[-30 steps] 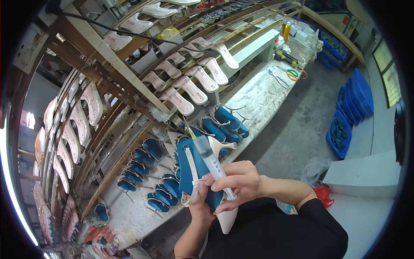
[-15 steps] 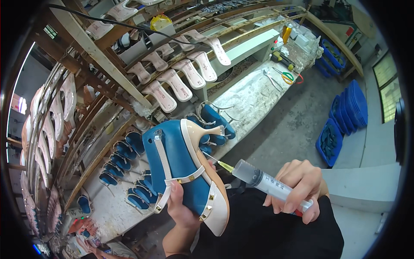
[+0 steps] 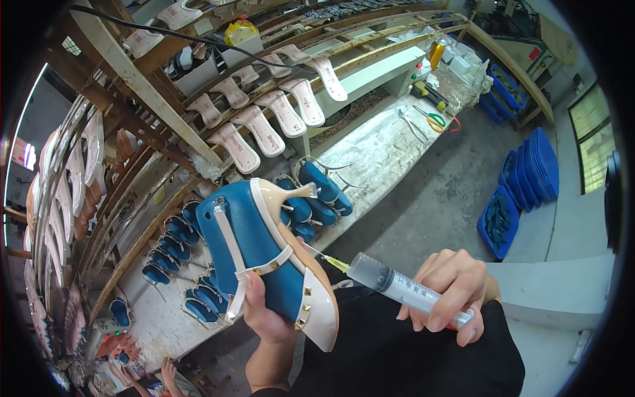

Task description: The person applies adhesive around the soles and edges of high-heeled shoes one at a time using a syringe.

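A pale, studded high-heeled shoe, its blue last still inside, is held up in front of me with the heel uppermost and the toe pointing down. My left hand is closed round it from below, the thumb on a strap and the other fingers mostly hidden behind. In my right hand is a clear plastic syringe with a yellow needle hub, gripped around the barrel and plunger end. Its thin needle reaches toward the sole edge; whether the tip touches cannot be made out.
More blue lasts with straps stand on the long white workbench. Pliers and orange-green scissors lie farther along it. Pale insoles line the wooden rack. Blue baskets sit on the floor at right. Another person's hands show lower left.
The view has shifted slightly, so the surroundings sit farther left. Shoe and syringe have moved a little left together, keeping nearly the same spacing. Both grips are unchanged.
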Available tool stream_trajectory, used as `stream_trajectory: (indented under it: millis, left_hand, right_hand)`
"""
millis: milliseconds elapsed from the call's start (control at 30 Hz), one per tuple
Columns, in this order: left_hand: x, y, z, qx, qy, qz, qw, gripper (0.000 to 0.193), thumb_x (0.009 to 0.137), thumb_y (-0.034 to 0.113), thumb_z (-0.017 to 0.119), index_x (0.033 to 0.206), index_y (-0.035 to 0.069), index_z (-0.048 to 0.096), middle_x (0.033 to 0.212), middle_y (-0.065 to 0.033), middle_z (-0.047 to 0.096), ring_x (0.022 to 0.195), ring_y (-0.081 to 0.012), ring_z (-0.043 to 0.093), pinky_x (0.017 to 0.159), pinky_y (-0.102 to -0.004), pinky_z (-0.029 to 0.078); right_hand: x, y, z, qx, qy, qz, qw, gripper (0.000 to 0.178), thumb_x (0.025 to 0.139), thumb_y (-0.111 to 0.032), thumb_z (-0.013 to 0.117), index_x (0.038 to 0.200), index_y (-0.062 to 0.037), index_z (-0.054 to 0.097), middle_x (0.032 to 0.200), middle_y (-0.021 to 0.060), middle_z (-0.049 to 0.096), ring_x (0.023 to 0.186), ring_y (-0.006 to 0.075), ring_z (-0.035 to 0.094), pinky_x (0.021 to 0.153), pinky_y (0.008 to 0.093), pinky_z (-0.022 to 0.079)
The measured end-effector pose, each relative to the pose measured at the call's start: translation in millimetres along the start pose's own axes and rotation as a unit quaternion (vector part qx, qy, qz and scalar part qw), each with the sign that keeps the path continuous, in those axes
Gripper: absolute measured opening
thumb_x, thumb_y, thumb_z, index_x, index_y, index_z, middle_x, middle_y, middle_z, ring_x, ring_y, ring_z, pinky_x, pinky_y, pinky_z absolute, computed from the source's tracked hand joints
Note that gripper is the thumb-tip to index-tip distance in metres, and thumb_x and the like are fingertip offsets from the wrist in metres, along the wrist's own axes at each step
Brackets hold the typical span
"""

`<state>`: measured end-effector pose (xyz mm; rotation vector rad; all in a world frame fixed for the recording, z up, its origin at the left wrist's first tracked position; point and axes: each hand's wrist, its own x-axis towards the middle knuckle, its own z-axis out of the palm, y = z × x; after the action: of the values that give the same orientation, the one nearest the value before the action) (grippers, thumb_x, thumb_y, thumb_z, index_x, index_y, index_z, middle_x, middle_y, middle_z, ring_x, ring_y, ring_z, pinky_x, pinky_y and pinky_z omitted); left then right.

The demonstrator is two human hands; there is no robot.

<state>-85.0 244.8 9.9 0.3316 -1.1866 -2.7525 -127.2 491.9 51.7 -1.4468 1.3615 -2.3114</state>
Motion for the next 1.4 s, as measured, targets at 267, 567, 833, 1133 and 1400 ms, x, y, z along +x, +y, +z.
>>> stream_trajectory:
  millis: [267, 567, 833, 1133, 1400]
  left_hand:
    - [-3, 5, -43, -0.033, 0.087, 0.07, 0.993, 0.067, 0.103, 0.042, 0.049, 0.147, -0.007, 0.038, 0.131, -0.0287, 0.059, 0.115, -0.0369, 0.064, 0.094, -0.0471, 0.055]
    - [-54, 5, -117, -0.017, 0.334, 0.156, 0.929, 0.058, 0.102, 0.032, 0.053, 0.145, -0.005, 0.041, 0.13, -0.025, 0.06, 0.114, -0.036, 0.064, 0.098, -0.0457, 0.052]
    - [-87, 7, -170, -0.002, 0.428, 0.138, 0.893, 0.061, 0.101, 0.035, 0.054, 0.145, -0.005, 0.041, 0.126, -0.0268, 0.061, 0.11, -0.0366, 0.066, 0.094, -0.046, 0.055]
    - [-75, 23, -212, 0.013, 0.448, 0.106, 0.888, 0.06, 0.101, 0.034, 0.057, 0.143, -0.006, 0.042, 0.124, -0.0288, 0.062, 0.111, -0.036, 0.066, 0.092, -0.0448, 0.056]
    - [-60, 35, -208, 0.02, 0.391, 0.109, 0.914, 0.056, 0.101, 0.032, 0.058, 0.141, -0.005, 0.044, 0.122, -0.0252, 0.064, 0.106, -0.0319, 0.067, 0.09, -0.043, 0.056]
  right_hand:
    - [13, 15, -12, 0.035, 0.005, 0.047, 0.998, 0.039, 0.089, -0.03, 0.075, 0.099, 0.0078, 0.07, 0.077, 0.0143, 0.072, 0.065, 0.0287, 0.073, 0.062, 0.0386, 0.063]
    - [71, 120, -23, 0.139, 0.015, 0.239, 0.961, 0.046, 0.098, -0.041, 0.063, 0.108, 0.0042, 0.061, 0.077, 0.0126, 0.065, 0.065, 0.0218, 0.069, 0.072, 0.0433, 0.063]
    - [152, 270, -14, 0.102, 0.024, 0.32, 0.942, 0.026, 0.104, -0.022, 0.054, 0.116, 0.0006, 0.06, 0.083, 0.0092, 0.064, 0.072, 0.0181, 0.067, 0.077, 0.0352, 0.06]
    - [150, 306, 34, -0.108, 0.101, 0.414, 0.898, 0.032, 0.101, -0.02, 0.064, 0.124, 0.0013, 0.058, 0.092, 0.0108, 0.068, 0.08, 0.0179, 0.071, 0.074, 0.0301, 0.06]
    - [132, 316, 38, -0.339, 0.023, 0.356, 0.87, 0.033, 0.086, -0.023, 0.082, 0.109, -0.0021, 0.071, 0.071, 0.0015, 0.066, 0.061, 0.0045, 0.059, 0.055, 0.0248, 0.047]
